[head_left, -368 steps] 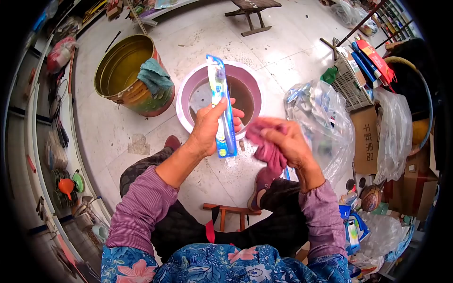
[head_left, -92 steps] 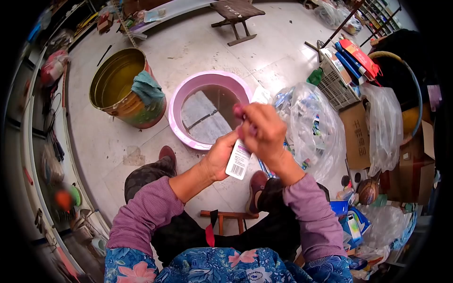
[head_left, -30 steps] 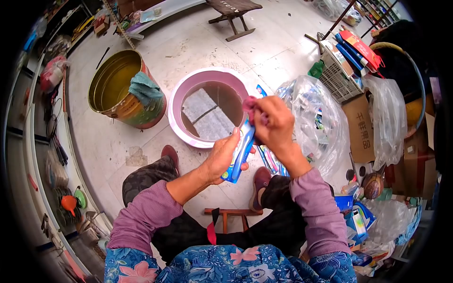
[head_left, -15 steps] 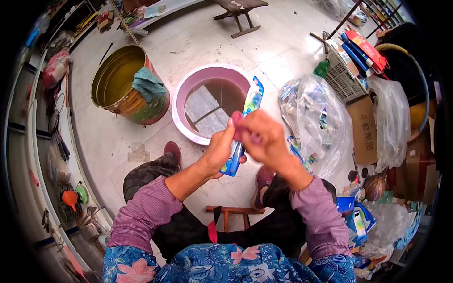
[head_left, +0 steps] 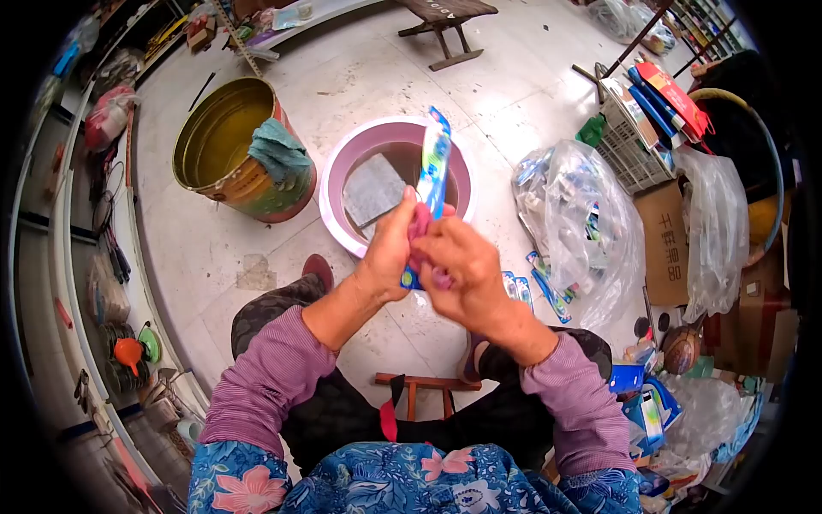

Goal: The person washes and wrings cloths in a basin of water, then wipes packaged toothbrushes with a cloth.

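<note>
My left hand [head_left: 387, 250] is closed round the lower part of a blue toothbrush package [head_left: 435, 163], which stands up past my fingers over the basin. My right hand [head_left: 467, 265] is closed on a dark pink cloth [head_left: 419, 224], pressed against the package right beside my left hand. Behind the hands is a pink basin [head_left: 342, 158] of murky water, with a grey slab-like patch [head_left: 373, 190] showing in it. The lower end of the package is mostly covered by my fingers.
A metal bucket [head_left: 282, 188] with a teal cloth [head_left: 278, 150] over its rim stands left of the basin. Right are a clear plastic bag [head_left: 591, 231] of packages, several loose toothbrush packages [head_left: 548, 287], a grey crate [head_left: 629, 154] and a carton [head_left: 664, 248]. A folding stool [head_left: 445, 21] stands ahead.
Since half a second ago, both hands have moved slightly left, and the package has shifted left over the basin. The cloth has moved down the package. Earlier, a package's white barcoded back was showing.
</note>
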The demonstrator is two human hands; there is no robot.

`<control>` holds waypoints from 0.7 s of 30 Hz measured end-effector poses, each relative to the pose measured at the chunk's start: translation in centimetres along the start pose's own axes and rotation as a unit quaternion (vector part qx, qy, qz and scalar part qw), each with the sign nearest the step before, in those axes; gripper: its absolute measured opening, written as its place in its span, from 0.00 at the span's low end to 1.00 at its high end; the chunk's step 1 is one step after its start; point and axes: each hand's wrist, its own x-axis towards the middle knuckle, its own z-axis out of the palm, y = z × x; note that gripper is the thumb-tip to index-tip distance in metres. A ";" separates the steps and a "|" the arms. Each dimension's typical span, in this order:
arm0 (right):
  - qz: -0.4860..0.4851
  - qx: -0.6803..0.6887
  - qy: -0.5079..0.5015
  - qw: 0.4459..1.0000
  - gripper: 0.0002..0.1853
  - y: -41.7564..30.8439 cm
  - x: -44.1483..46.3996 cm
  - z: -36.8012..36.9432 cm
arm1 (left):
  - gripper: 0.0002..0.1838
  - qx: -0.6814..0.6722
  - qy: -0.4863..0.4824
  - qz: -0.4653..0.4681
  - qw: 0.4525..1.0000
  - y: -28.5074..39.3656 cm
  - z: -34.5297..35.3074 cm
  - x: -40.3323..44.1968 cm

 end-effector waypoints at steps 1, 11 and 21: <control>-0.014 0.016 -0.004 1.000 0.14 -0.7 -0.4 0.4 | 0.28 0.000 0.001 0.003 1.000 0.4 -0.1 0.2; 0.184 0.208 -0.096 0.956 0.09 -1.8 0.6 -5.6 | 0.28 0.088 0.005 0.116 0.989 3.6 2.0 -0.4; -0.012 -0.038 0.113 0.993 0.13 2.1 1.0 -3.7 | 0.21 0.222 0.003 0.109 0.969 -0.3 2.9 -1.4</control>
